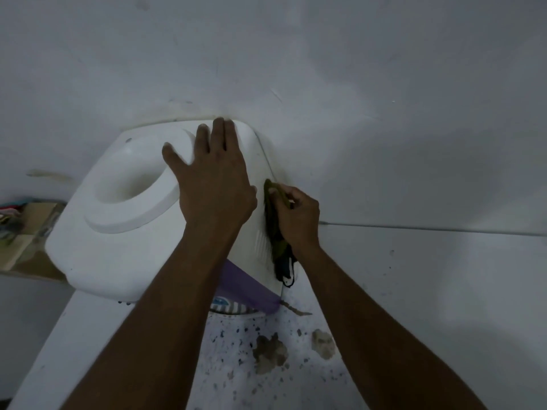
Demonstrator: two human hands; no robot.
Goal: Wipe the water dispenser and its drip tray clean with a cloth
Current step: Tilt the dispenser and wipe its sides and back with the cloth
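Note:
I look down on a white water dispenser [97, 250] with a round hollow in its top, standing against a white wall. My left hand [213, 179] lies flat on the top's right rear part, fingers spread. My right hand [296, 217] presses a dark green cloth [275, 229] against the dispenser's right side panel, by its vent slots. The cloth's lower end hangs down dark and frayed. A purple panel [245, 288] shows lower on the front. The drip tray is hidden from this angle.
The white wall [355, 84] stands right behind and to the right of the dispenser. A speckled floor [236, 365] with brown stained patches [270, 353] lies below. A cardboard box [26, 232] with colourful items sits at the left.

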